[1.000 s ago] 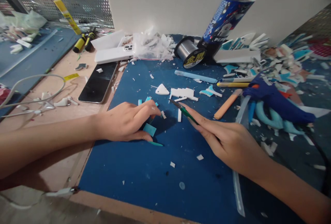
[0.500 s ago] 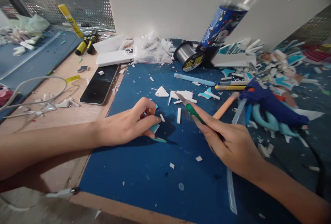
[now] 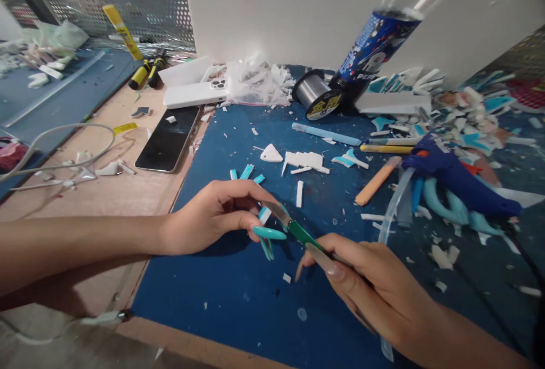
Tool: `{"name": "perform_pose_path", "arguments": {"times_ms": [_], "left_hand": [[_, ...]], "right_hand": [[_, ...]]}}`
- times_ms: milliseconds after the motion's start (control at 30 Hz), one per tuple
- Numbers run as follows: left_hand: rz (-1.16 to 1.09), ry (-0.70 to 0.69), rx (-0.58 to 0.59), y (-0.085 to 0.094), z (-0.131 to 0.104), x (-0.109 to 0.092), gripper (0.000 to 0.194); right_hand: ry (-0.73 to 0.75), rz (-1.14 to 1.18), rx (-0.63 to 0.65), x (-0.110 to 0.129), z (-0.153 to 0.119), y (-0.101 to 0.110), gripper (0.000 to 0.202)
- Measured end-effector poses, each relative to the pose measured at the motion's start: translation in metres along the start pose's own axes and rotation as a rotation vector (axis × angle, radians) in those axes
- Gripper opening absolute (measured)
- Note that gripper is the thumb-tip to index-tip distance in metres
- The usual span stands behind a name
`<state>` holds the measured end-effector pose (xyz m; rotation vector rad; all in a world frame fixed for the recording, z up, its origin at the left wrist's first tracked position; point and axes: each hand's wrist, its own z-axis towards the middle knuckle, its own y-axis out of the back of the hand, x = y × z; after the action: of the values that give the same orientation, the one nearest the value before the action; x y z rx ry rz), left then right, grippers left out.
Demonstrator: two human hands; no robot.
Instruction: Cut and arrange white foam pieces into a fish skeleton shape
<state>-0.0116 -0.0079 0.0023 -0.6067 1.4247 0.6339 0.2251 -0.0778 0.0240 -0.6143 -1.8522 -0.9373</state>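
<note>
My right hand (image 3: 366, 284) grips a craft knife (image 3: 304, 235) by its green handle, the blade pointing up and left. The blade meets a small white and blue piece (image 3: 264, 216) pinched in my left hand (image 3: 217, 213). Long teal nails on that hand partly hide the piece. Just beyond the left hand, blue-and-white strips (image 3: 247, 172) lie on the blue mat (image 3: 213, 312). Farther up the mat are a white triangular piece with a hole (image 3: 271, 154), a stepped white piece (image 3: 304, 160) and a short white stick (image 3: 300, 194).
A blue glue gun (image 3: 464, 176) and a heap of scraps (image 3: 477, 108) fill the right. Behind stand a line spool (image 3: 317, 95) and a tilted bottle (image 3: 370, 45). At left lie a phone (image 3: 168, 141), a white cable (image 3: 55, 126) and yellow-black pliers (image 3: 147, 71).
The knife has come down and left to the piece in my left hand. My left hand has shifted slightly, uncovering blue-and-white strips behind it. The view has shifted slightly.
</note>
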Motion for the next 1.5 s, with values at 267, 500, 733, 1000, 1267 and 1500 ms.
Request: {"name": "perform_pose_path", "arguments": {"times_ms": [267, 500, 733, 1000, 1267, 1500], "left_hand": [[-0.022, 0.091, -0.037, -0.0003, 0.0028, -0.0022, 0.02], [-0.012, 0.085, -0.027, 0.0002, 0.0034, -0.0007, 0.017], [0.039, 0.082, -0.022, 0.0018, 0.0037, -0.0009, 0.017], [-0.004, 0.076, -0.043, 0.0013, 0.0027, 0.0014, 0.015], [-0.075, 0.089, 0.003, 0.0024, 0.0032, 0.0043, 0.013], [-0.159, 0.107, -0.048, 0.001, 0.0037, 0.0051, 0.011]], "right_hand": [[-0.063, -0.001, 0.002, -0.0004, 0.0024, -0.0003, 0.044], [-0.058, 0.001, 0.008, -0.0015, 0.0027, -0.0003, 0.044], [-0.045, -0.053, 0.003, -0.0027, 0.002, -0.0004, 0.041], [-0.007, -0.202, -0.032, -0.0021, 0.0004, 0.0008, 0.041], [0.025, -0.249, -0.038, -0.0002, 0.002, 0.0002, 0.04], [0.044, -0.347, -0.078, -0.0011, -0.0004, 0.0011, 0.041]]}}
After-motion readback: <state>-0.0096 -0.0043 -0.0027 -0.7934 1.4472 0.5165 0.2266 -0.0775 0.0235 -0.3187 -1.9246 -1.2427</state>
